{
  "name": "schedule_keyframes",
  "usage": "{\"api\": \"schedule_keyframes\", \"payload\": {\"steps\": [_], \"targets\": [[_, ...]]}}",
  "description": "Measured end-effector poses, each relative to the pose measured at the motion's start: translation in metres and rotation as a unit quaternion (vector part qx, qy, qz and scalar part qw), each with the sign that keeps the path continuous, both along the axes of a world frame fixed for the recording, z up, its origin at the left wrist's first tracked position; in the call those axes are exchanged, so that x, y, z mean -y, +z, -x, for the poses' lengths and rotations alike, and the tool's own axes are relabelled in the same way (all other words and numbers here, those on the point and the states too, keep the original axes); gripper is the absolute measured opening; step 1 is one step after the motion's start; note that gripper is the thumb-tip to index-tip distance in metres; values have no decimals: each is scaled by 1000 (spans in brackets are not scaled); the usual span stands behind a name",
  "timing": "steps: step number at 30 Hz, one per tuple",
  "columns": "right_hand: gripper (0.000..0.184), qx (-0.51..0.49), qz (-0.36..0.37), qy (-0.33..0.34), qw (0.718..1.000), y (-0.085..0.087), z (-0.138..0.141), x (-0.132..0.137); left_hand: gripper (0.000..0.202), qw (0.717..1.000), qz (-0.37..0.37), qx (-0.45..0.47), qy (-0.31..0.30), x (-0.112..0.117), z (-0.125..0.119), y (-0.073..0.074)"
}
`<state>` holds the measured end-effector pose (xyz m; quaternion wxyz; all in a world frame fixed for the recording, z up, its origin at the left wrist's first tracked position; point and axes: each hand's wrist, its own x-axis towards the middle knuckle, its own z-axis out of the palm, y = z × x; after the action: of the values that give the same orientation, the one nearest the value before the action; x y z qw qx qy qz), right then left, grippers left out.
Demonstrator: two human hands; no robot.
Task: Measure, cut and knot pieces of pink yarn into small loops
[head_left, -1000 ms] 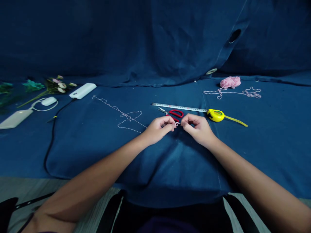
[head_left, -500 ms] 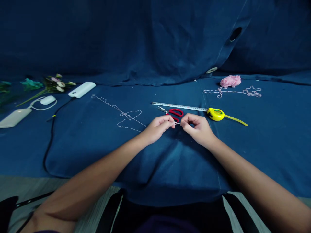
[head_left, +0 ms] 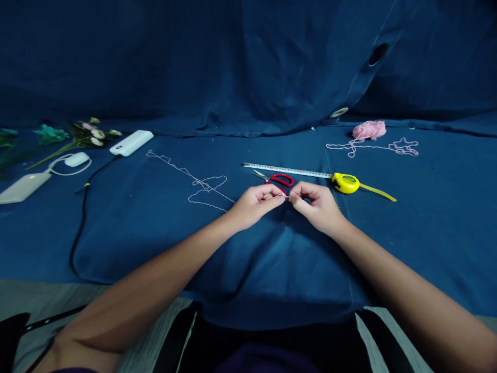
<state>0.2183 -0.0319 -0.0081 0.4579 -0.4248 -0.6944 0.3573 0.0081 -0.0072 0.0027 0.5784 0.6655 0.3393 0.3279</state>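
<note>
Between my two hands a short bit of pale pink yarn [head_left: 287,196] shows. My left hand [head_left: 258,204] pinches it with thumb and forefinger. My right hand [head_left: 316,204] grips the other side, its fingers curled and its tip close to the left thumb. Loose yarn [head_left: 207,185] trails from behind the left hand in loops on the blue cloth. Just beyond the hands lie red-handled scissors [head_left: 281,180], partly hidden by the left fingers. Past them a yellow tape measure [head_left: 345,183] rests with its blade [head_left: 287,170] pulled out to the left.
A pink yarn ball [head_left: 368,130] with loose strands lies at the back right. On the left are a white power bank [head_left: 132,143] with a black cable [head_left: 83,223], another white device [head_left: 25,187], and artificial flowers [head_left: 95,135]. A blue cloth [head_left: 135,238] covers the surface.
My left thumb and fingers have slid a little to the right along the yarn, closing the gap to my right hand. The right hand has hardly moved.
</note>
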Motion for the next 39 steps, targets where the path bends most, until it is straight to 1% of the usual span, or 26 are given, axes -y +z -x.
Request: {"api": "schedule_keyframes", "payload": {"steps": [2,7,10,13,16,17,21,27,33,35,39], "targets": [[12,3,4,0,1000,0,0,0,25,1000,-4,-2,2,-1,1,0],[16,22,4,5,1000,1,0,2,27,1000,18,-2,-16,1,1,3],[20,26,18,18,999,2,-2,1,27,1000,-2,-18,-2,2,1,4],[25,25,31,9,999,3,-4,0,27,999,-30,-34,16,1,2,3],[15,49,0,-6,999,5,-3,1,28,999,-36,-26,19,-1,2,1],[14,57,-12,-7,998,5,-2,1,28,999,-33,-21,18,-1,2,1],[19,70,-36,-10,997,8,2,4,28,1000,-21,-6,18,-1,1,1],[18,75,-66,-22,995,8,3,3,29,999,-43,-19,18,-2,2,0],[17,103,-81,-11,991,9,3,4,20,1000,14,9,19,-4,3,-5],[17,110,-84,-10,990,9,3,5,19,999,28,10,22,-4,3,-6],[16,116,-93,-10,989,9,3,5,21,999,19,-7,36,-4,2,-4]]}}
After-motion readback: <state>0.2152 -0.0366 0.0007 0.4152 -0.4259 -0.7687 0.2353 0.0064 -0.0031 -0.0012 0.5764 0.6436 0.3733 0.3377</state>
